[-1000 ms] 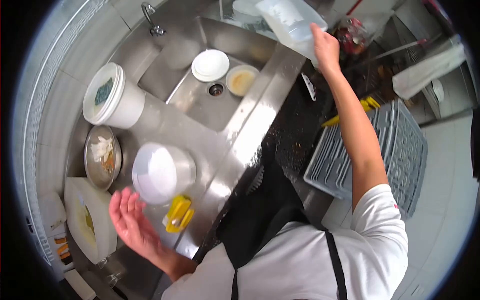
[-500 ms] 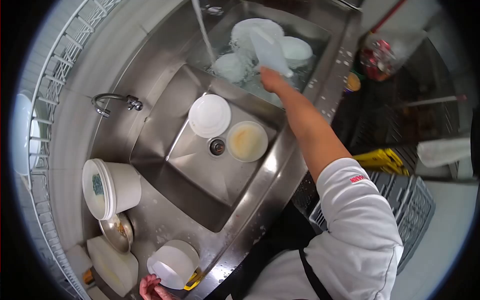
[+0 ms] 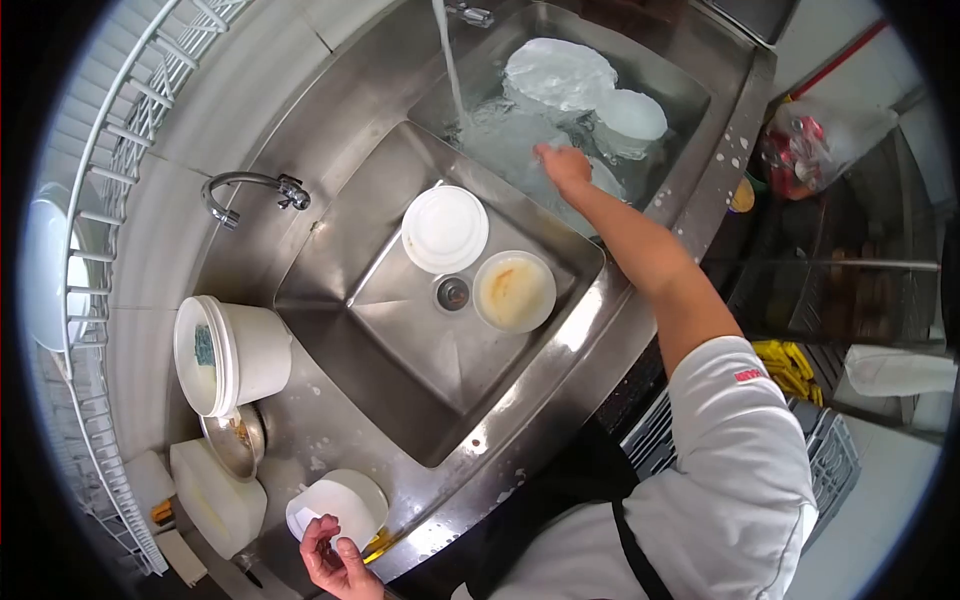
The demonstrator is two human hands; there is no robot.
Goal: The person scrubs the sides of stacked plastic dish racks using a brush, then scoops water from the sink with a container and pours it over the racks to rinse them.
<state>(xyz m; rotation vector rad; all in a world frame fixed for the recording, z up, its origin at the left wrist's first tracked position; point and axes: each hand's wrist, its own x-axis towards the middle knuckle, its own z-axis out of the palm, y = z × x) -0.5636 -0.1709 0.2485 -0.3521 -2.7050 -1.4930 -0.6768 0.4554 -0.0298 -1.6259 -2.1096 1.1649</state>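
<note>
At the edge of the water-filled basin, my right hand (image 3: 566,170) is closed on a pale white plastic container (image 3: 515,140). The container lies mostly under the rippling water, so its outline is blurred. Beyond it float a large white round dish (image 3: 562,75) and a smaller white bowl (image 3: 632,115). My left hand (image 3: 338,562) is raised with bent, parted fingers and holds nothing. It overlaps the near side of a white round tub (image 3: 352,500) on the counter, and I cannot tell whether they touch.
Water pours from a tap (image 3: 447,50) into the full basin. The nearer basin (image 3: 400,370) holds a white lid (image 3: 445,230) and a stained bowl (image 3: 514,291) beside the drain. A white bucket (image 3: 255,350), metal bowl (image 3: 240,445) and wire rack (image 3: 85,290) stand left.
My right hand has lowered the white container from above the basin into the water. My left hand has come further into view and up over the tub. The whole view has shifted slightly.
</note>
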